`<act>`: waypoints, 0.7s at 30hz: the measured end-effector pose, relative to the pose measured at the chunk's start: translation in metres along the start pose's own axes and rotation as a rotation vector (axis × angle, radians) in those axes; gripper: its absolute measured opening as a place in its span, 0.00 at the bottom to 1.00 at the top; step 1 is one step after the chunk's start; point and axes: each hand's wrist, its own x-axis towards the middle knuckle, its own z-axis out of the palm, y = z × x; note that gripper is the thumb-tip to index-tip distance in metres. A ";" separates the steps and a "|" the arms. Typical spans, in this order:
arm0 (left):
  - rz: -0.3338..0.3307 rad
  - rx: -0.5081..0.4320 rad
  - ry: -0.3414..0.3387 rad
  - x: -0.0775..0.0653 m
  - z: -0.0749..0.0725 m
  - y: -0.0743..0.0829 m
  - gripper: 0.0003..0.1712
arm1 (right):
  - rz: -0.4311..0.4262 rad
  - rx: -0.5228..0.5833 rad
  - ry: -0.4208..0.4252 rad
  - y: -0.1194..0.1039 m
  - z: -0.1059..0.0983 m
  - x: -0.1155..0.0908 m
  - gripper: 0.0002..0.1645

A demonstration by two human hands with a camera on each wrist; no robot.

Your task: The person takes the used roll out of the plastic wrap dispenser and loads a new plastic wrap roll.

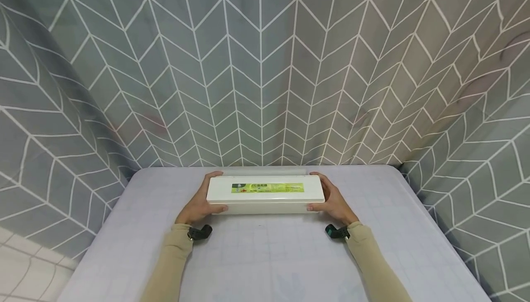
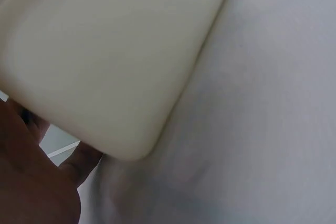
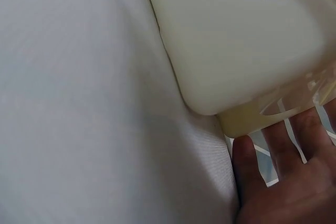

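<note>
A long white cling film dispenser (image 1: pixel 265 207) lies crosswise near the far edge of the table, its lid down. On its lid runs a green and yellow label (image 1: pixel 267 188). My left hand (image 1: pixel 199 206) grips the left end, thumb along the front and fingers round the back corner. At the opposite end my right hand (image 1: pixel 334 204) holds it the same way. Both wrist views show a rounded lower corner of the dispenser (image 2: pixel 113 82) close to the cloth, with fingers (image 3: pixel 310 135) of the right hand around the end. The fingertips behind it are partly hidden.
A white cloth with faint patterns covers the table (image 1: pixel 269 256). Grey curtains (image 1: pixel 261 72) with white chevron lines hang right behind its far edge and along both sides. A translucent strip (image 1: pixel 265 171) shows just behind the dispenser. Pale tiles (image 1: pixel 29 265) lie at lower left.
</note>
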 end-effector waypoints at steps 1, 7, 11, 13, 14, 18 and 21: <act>0.000 0.007 0.001 0.000 0.000 -0.001 0.64 | 0.001 0.000 0.001 0.000 0.000 0.000 0.68; 0.004 0.022 -0.009 0.003 -0.001 0.000 0.69 | -0.007 -0.015 -0.001 0.001 -0.002 0.001 0.68; 0.014 0.032 -0.012 0.002 -0.001 0.000 0.73 | -0.034 -0.018 -0.014 0.003 -0.003 0.002 0.67; 0.019 0.045 -0.005 0.002 -0.001 0.000 0.75 | -0.043 -0.018 -0.023 0.004 -0.004 0.003 0.67; 0.021 0.049 -0.002 0.002 -0.001 0.001 0.76 | -0.047 -0.016 -0.026 0.005 -0.005 0.003 0.67; 0.028 0.066 0.006 0.001 -0.001 -0.001 0.80 | -0.038 -0.018 -0.028 0.005 -0.005 0.002 0.68; 0.024 0.053 0.002 0.001 -0.001 -0.002 0.81 | -0.037 -0.022 -0.025 0.006 -0.006 0.000 0.68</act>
